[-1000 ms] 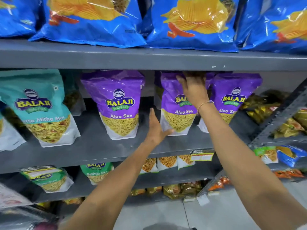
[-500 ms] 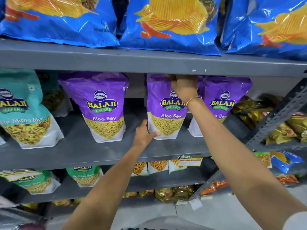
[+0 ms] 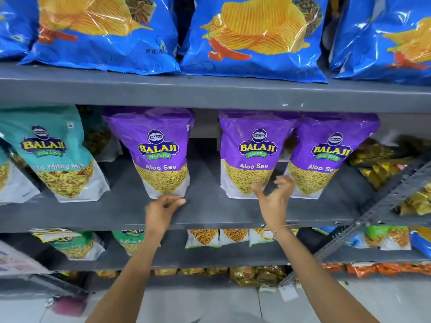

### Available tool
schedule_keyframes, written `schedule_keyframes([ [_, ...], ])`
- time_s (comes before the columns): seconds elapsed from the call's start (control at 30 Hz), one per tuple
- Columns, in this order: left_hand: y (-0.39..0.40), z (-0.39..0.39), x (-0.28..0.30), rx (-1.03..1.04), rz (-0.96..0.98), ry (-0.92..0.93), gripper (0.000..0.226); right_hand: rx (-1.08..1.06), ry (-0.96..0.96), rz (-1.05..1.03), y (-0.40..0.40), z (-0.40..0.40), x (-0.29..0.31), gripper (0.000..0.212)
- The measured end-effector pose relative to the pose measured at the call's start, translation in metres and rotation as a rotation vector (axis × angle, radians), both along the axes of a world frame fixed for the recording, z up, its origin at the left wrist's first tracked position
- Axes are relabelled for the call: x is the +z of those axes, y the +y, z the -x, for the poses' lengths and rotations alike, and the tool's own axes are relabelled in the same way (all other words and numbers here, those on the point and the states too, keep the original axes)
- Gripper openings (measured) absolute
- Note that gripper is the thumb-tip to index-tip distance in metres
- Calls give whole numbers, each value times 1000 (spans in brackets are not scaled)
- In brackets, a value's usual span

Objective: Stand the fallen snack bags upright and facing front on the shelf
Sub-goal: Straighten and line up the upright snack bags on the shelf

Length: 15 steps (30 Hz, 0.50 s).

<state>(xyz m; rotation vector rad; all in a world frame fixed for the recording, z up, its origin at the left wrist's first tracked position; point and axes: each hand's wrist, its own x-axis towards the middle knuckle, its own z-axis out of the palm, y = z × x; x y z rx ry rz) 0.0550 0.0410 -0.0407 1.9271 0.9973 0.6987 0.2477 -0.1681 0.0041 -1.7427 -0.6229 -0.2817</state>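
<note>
Standing upright in the middle of the frame, three purple Aloo Sev bags face front on the grey metal shelf (image 3: 210, 213): the left purple bag (image 3: 158, 152), the middle purple bag (image 3: 253, 155) and the right purple bag (image 3: 326, 155), the last two touching at their upper edges. A teal mix bag (image 3: 56, 155) leans at the left of the same shelf. Blue chip bags (image 3: 251, 36) fill the shelf above across the top of the frame, their lower edges hanging over its lip. Smaller green packets (image 3: 77, 243) and other packets sit on the shelf below, and pale floor tiles (image 3: 303, 306) show at the bottom.

The left hand (image 3: 161, 213) rests on the shelf just under the left purple bag's base, fingers loosely curled and holding nothing. The right hand (image 3: 274, 197) hovers in front of the gap between the middle and right bags, fingers spread apart and blurred, gripping nothing; a thin bracelet (image 3: 281, 229) circles its wrist. A slotted grey upright (image 3: 384, 206) slants across the right of the frame.
</note>
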Motion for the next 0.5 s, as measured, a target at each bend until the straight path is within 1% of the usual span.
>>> schedule_keyframes([
  [0.03,13,13,2,66,9,-24,14,31,130,31,0,-3,-9,82],
  [0.07,26,23,2,143,27,-48,18,67,238,80,2,-8,-14,90],
  [0.1,40,28,3,225,35,-57,27,107,317,128,4,-14,-17,97],
  [0.17,59,34,3,324,41,-26,55,196,409,172,8,-28,-20,114],
  [0.2,68,36,2,313,69,-24,71,236,421,175,11,-33,-20,118],
  [0.23,74,35,2,263,109,-39,85,262,424,174,13,-38,-20,116],
  [0.3,85,31,4,84,175,-95,105,280,435,181,15,-46,-22,103],
  [0.37,91,27,7,-92,213,-145,109,268,460,190,15,-52,-24,94],
  [0.4,94,25,8,-132,224,-130,108,259,477,188,16,-54,-24,92],
  [0.5,101,21,11,-145,229,-71,105,275,509,186,17,-58,-22,96],
])
